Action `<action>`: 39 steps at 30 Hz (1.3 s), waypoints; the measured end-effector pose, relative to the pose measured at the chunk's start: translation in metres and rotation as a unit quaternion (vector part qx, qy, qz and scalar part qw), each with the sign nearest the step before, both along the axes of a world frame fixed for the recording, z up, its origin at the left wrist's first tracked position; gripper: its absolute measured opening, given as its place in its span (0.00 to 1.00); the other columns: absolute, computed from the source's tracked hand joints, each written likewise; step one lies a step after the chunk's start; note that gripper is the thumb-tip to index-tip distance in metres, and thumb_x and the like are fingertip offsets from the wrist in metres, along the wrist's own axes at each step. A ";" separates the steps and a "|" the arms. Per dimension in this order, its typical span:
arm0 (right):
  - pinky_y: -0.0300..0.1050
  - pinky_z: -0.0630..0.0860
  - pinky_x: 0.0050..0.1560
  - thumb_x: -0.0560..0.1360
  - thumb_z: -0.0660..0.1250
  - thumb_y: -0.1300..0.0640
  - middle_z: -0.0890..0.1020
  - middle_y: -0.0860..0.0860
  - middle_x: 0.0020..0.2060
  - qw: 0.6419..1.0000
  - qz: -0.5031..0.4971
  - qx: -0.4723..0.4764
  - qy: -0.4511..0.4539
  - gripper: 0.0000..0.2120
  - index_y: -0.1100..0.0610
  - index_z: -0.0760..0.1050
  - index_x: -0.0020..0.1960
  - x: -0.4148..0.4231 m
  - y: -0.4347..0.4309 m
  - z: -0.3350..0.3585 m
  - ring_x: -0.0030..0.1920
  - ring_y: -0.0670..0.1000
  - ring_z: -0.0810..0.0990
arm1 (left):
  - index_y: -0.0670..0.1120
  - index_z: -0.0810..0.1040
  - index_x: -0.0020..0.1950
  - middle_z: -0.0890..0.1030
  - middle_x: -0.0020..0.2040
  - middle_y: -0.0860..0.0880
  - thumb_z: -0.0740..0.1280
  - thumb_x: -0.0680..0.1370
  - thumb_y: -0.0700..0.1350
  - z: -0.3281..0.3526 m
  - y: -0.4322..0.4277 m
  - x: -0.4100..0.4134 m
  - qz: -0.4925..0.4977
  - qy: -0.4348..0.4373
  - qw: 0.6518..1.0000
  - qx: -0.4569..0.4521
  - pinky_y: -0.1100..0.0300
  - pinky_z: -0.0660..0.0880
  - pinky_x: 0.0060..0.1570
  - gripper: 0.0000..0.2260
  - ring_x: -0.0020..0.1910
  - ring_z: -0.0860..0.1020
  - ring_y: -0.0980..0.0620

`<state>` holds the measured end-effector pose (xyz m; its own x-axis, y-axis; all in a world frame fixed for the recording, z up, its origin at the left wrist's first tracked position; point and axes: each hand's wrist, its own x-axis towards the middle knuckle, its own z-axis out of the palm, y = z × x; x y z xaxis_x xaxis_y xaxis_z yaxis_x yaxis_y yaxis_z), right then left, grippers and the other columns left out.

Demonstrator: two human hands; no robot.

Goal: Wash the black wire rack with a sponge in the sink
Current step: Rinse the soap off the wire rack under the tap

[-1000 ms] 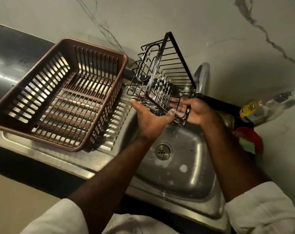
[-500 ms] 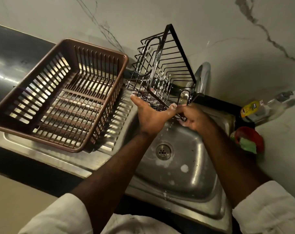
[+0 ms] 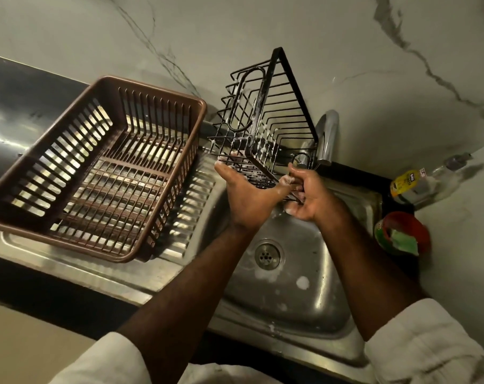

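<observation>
Though soapy, rack (image 3: 263, 108) between basket (image 3: 163, 120), tap (image 3: 328, 134)

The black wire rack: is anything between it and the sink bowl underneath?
Nothing visible. The left hand and right hand hold the rack above the sink, whose bowl shows only foam spots. The tap stands beside the rack, not under it.
</observation>
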<state>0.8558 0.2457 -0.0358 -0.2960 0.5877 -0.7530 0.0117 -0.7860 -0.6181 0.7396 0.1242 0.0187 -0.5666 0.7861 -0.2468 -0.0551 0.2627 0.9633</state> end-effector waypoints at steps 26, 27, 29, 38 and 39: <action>0.52 0.75 0.62 0.66 0.56 0.78 0.84 0.56 0.57 0.988 0.091 0.098 0.083 0.34 0.63 0.70 0.71 0.013 -0.019 0.023 0.61 0.53 0.82 | 0.39 0.28 0.78 0.38 0.81 0.39 0.77 0.73 0.41 -0.001 -0.003 -0.010 0.022 -0.026 0.999 -0.003 0.68 0.47 0.71 0.58 0.80 0.43 0.45; 0.50 0.75 0.58 0.65 0.55 0.77 0.84 0.55 0.56 0.988 0.072 0.102 0.091 0.36 0.62 0.69 0.71 0.012 -0.022 0.021 0.58 0.52 0.83 | 0.39 0.28 0.78 0.38 0.81 0.39 0.77 0.73 0.41 -0.002 -0.003 -0.011 0.024 -0.029 0.999 -0.003 0.68 0.47 0.71 0.58 0.81 0.43 0.45; 0.48 0.75 0.54 0.67 0.51 0.78 0.85 0.55 0.52 0.988 0.036 0.115 0.100 0.33 0.61 0.71 0.69 0.010 -0.028 0.016 0.54 0.51 0.85 | 0.39 0.28 0.78 0.38 0.81 0.39 0.77 0.73 0.41 -0.004 -0.004 -0.011 0.029 -0.037 0.999 -0.002 0.67 0.47 0.71 0.58 0.81 0.43 0.45; 0.52 0.81 0.56 0.74 0.62 0.76 0.85 0.59 0.52 0.985 -0.011 0.174 0.014 0.22 0.64 0.76 0.65 0.000 -0.014 0.002 0.53 0.57 0.85 | 0.43 0.32 0.79 0.56 0.80 0.35 0.83 0.64 0.51 -0.017 -0.015 -0.013 -0.014 -0.095 0.995 -0.015 0.44 0.65 0.75 0.66 0.78 0.61 0.40; 0.53 0.82 0.56 0.74 0.62 0.76 0.86 0.60 0.50 0.983 -0.010 0.183 0.000 0.20 0.65 0.76 0.64 0.000 -0.013 0.003 0.52 0.58 0.85 | 0.41 0.36 0.80 0.60 0.78 0.34 0.83 0.63 0.51 -0.017 -0.017 -0.013 -0.008 -0.085 0.996 -0.025 0.45 0.68 0.73 0.65 0.76 0.64 0.40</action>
